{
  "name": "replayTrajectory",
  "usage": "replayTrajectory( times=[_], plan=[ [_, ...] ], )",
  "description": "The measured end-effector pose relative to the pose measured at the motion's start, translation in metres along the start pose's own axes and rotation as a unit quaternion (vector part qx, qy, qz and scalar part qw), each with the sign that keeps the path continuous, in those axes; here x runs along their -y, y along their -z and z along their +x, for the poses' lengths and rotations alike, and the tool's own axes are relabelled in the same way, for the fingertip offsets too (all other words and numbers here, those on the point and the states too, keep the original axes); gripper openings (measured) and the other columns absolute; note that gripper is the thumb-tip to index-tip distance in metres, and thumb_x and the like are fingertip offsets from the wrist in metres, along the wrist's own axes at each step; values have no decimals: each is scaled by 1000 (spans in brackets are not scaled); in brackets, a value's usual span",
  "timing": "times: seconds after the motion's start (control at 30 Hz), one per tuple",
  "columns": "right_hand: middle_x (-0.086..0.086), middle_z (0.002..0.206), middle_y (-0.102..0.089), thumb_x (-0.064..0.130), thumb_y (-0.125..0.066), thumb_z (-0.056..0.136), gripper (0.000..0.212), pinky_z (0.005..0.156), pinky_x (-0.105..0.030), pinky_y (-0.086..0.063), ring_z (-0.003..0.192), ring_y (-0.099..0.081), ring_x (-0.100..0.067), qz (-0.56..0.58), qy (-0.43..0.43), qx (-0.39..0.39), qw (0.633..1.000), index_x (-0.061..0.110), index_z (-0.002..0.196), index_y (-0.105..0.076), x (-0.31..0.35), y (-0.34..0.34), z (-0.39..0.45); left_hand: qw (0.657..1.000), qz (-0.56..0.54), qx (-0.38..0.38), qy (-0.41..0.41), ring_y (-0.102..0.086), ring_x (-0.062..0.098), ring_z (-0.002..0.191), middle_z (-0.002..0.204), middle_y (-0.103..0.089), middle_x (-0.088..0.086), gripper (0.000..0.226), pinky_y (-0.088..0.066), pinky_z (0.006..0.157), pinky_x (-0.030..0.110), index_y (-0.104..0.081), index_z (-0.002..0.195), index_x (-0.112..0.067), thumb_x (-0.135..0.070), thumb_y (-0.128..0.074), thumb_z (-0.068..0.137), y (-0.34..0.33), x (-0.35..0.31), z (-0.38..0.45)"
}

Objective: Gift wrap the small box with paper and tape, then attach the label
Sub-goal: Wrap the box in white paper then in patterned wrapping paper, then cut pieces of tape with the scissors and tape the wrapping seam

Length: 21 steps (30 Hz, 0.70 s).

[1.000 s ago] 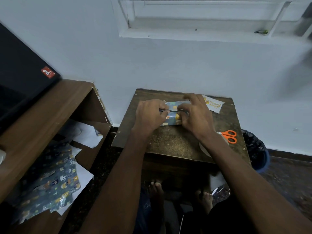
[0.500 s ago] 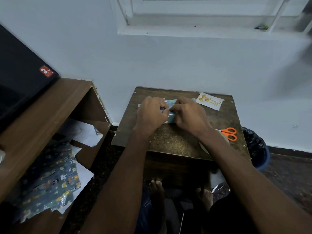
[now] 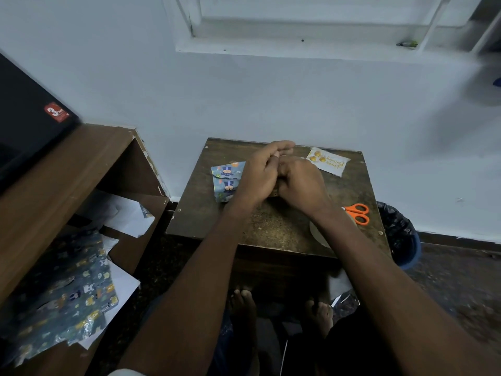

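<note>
The small box (image 3: 226, 181), wrapped in blue cartoon-print paper, lies on the little brown table (image 3: 271, 226). Only its left end shows; the rest is hidden under my hands. My left hand (image 3: 259, 176) lies over the box, its fingers reaching forward and slightly curved. My right hand (image 3: 302, 184) sits knuckles up against it, fingers curled in towards the left palm. Whatever the fingers hold between them is hidden. The white label (image 3: 328, 161) with gold print lies at the table's far right corner.
Orange-handled scissors (image 3: 357, 213) lie at the table's right edge, beside a tape roll (image 3: 317, 232) partly under my right forearm. A dark bin (image 3: 401, 234) stands right of the table. The wooden shelf (image 3: 81, 164) on the left holds spare wrapping paper (image 3: 67, 289).
Both hands have slid right along the box, and its left end now shows. My left fingers have lifted and straightened forward. The camera has tilted slightly.
</note>
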State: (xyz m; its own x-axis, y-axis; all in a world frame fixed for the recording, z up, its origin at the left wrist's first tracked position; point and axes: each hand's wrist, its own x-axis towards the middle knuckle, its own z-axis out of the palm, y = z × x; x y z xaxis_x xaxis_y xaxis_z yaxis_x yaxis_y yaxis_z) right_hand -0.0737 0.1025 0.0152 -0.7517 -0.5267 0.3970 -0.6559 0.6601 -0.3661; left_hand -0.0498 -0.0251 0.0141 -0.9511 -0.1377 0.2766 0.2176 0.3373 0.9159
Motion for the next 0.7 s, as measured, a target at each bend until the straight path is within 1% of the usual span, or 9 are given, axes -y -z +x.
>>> replayTrajectory(
  times=[0.13, 0.23, 0.3, 0.33, 0.4, 0.47, 0.5, 0.57, 0.7],
  plan=[
    [11, 74, -69, 2, -58, 69, 24, 56, -25, -34, 67, -61, -17, 50, -11, -5, 999, 19, 71, -75, -3, 6, 1, 998, -39, -2, 51, -70, 14, 119, 123, -75, 8, 37, -57, 105, 37, -70, 130, -7, -1, -42, 108, -2, 7, 5],
    [14, 73, -75, 0, -60, 74, 33, 60, -23, -46, 64, -64, -6, 173, -76, 6, 982, 22, 81, -84, -12, 19, -2, 999, -32, 14, 36, -72, 16, 113, 116, -76, 7, 36, -59, 99, 32, -72, 127, -7, 1, -44, 106, -2, 9, 5],
    [15, 72, -75, -9, -63, 81, 32, 65, -18, -50, 65, -68, 2, 266, -121, 14, 956, 12, 89, -85, -18, 27, -5, 999, -18, 25, 25, -71, 16, 114, 117, -76, 4, 35, -58, 100, 33, -73, 125, -10, -1, -46, 105, -2, 9, 4],
    [14, 73, -76, -13, -63, 84, 29, 68, -16, -52, 68, -70, 3, 302, -131, 9, 944, 7, 91, -84, -21, 32, -7, 999, -12, 28, 24, -71, 15, 114, 118, -76, 3, 34, -57, 100, 32, -74, 124, -12, -1, -48, 105, -1, 9, 5],
    [3, 82, -80, -14, -66, 84, 26, 75, -23, -59, 77, -74, -4, 341, -140, -12, 929, 4, 92, -83, -27, 40, -12, 999, 1, 31, 24, -69, 11, 113, 119, -76, 0, 33, -55, 99, 28, -75, 123, -13, 0, -52, 104, -1, 10, 5],
    [-1, 86, -80, -14, -68, 80, 28, 73, -25, -58, 74, -72, -5, 314, -142, 5, 939, 8, 89, -82, -40, 46, -18, 999, 17, 35, 19, -68, 6, 111, 120, -76, -3, 32, -52, 98, 22, -76, 122, -14, -1, -55, 103, 0, 9, 5],
    [2, 86, -80, -14, -69, 76, 32, 71, -27, -57, 72, -69, -5, 268, -132, 30, 954, 13, 85, -83, -48, 47, -21, 999, 22, 35, 16, -67, 5, 112, 120, -75, -4, 31, -51, 99, 21, -77, 121, -14, -1, -56, 103, -1, 9, 4],
    [11, 85, -78, -15, -70, 68, 43, 78, -37, -59, 79, -70, -7, 155, -89, 91, 980, 24, 79, -82, -60, 49, -27, 999, 27, 33, 13, -67, 7, 116, 122, -75, -4, 30, -52, 101, 23, -78, 120, -14, -1, -56, 103, -1, 9, 3],
    [19, 92, -67, -14, -66, 62, 60, 94, -50, -52, 97, -61, -13, 56, -65, 215, 973, 41, 81, -81, -66, 51, -37, 999, 29, 33, 9, -67, 6, 118, 123, -75, -4, 29, -53, 102, 23, -78, 118, -15, -2, -57, 103, -1, 9, 2]
  ],
)
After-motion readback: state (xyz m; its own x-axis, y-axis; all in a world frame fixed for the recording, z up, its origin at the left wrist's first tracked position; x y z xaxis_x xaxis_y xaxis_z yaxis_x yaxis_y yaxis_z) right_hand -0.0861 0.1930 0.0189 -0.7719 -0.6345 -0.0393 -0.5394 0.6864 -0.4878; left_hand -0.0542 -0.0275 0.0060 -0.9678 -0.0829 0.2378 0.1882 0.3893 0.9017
